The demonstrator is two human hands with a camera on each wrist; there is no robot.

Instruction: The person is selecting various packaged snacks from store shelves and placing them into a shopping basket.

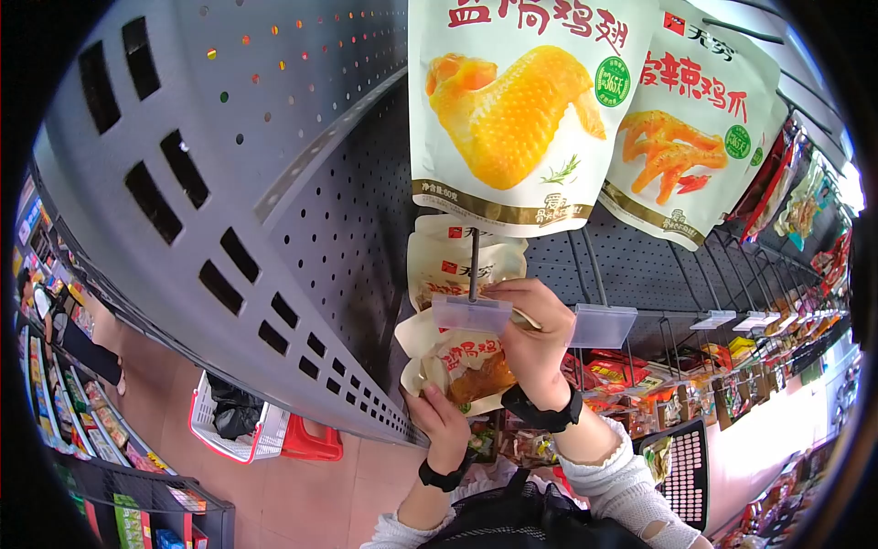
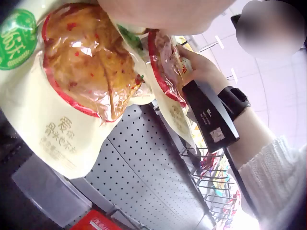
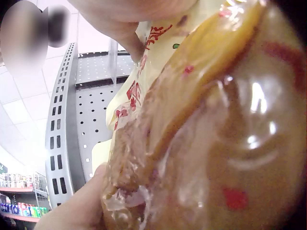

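Note:
In the head view, a cream snack packet (image 1: 474,366) with red lettering and a clear window showing brown meat is between both hands. My left hand (image 1: 441,428) pinches its lower left edge. Up at its top right, my right hand (image 1: 538,337) grips the packet next to a clear label holder (image 1: 471,314) on a display hook (image 1: 474,265). More packets of this kind (image 1: 466,252) hang behind it on the hook. The left wrist view shows two windowed packets (image 2: 91,62) close up. In the right wrist view, glossy film over the meat (image 3: 201,143) fills much of the frame.
Large chicken wing (image 1: 512,119) and chicken feet (image 1: 677,151) packets hang above the hands. A grey perforated shelf panel (image 1: 229,183) stands at left. Below are a white and red basket (image 1: 270,430) and a red stool (image 1: 311,439). Another person (image 1: 73,339) is at far left.

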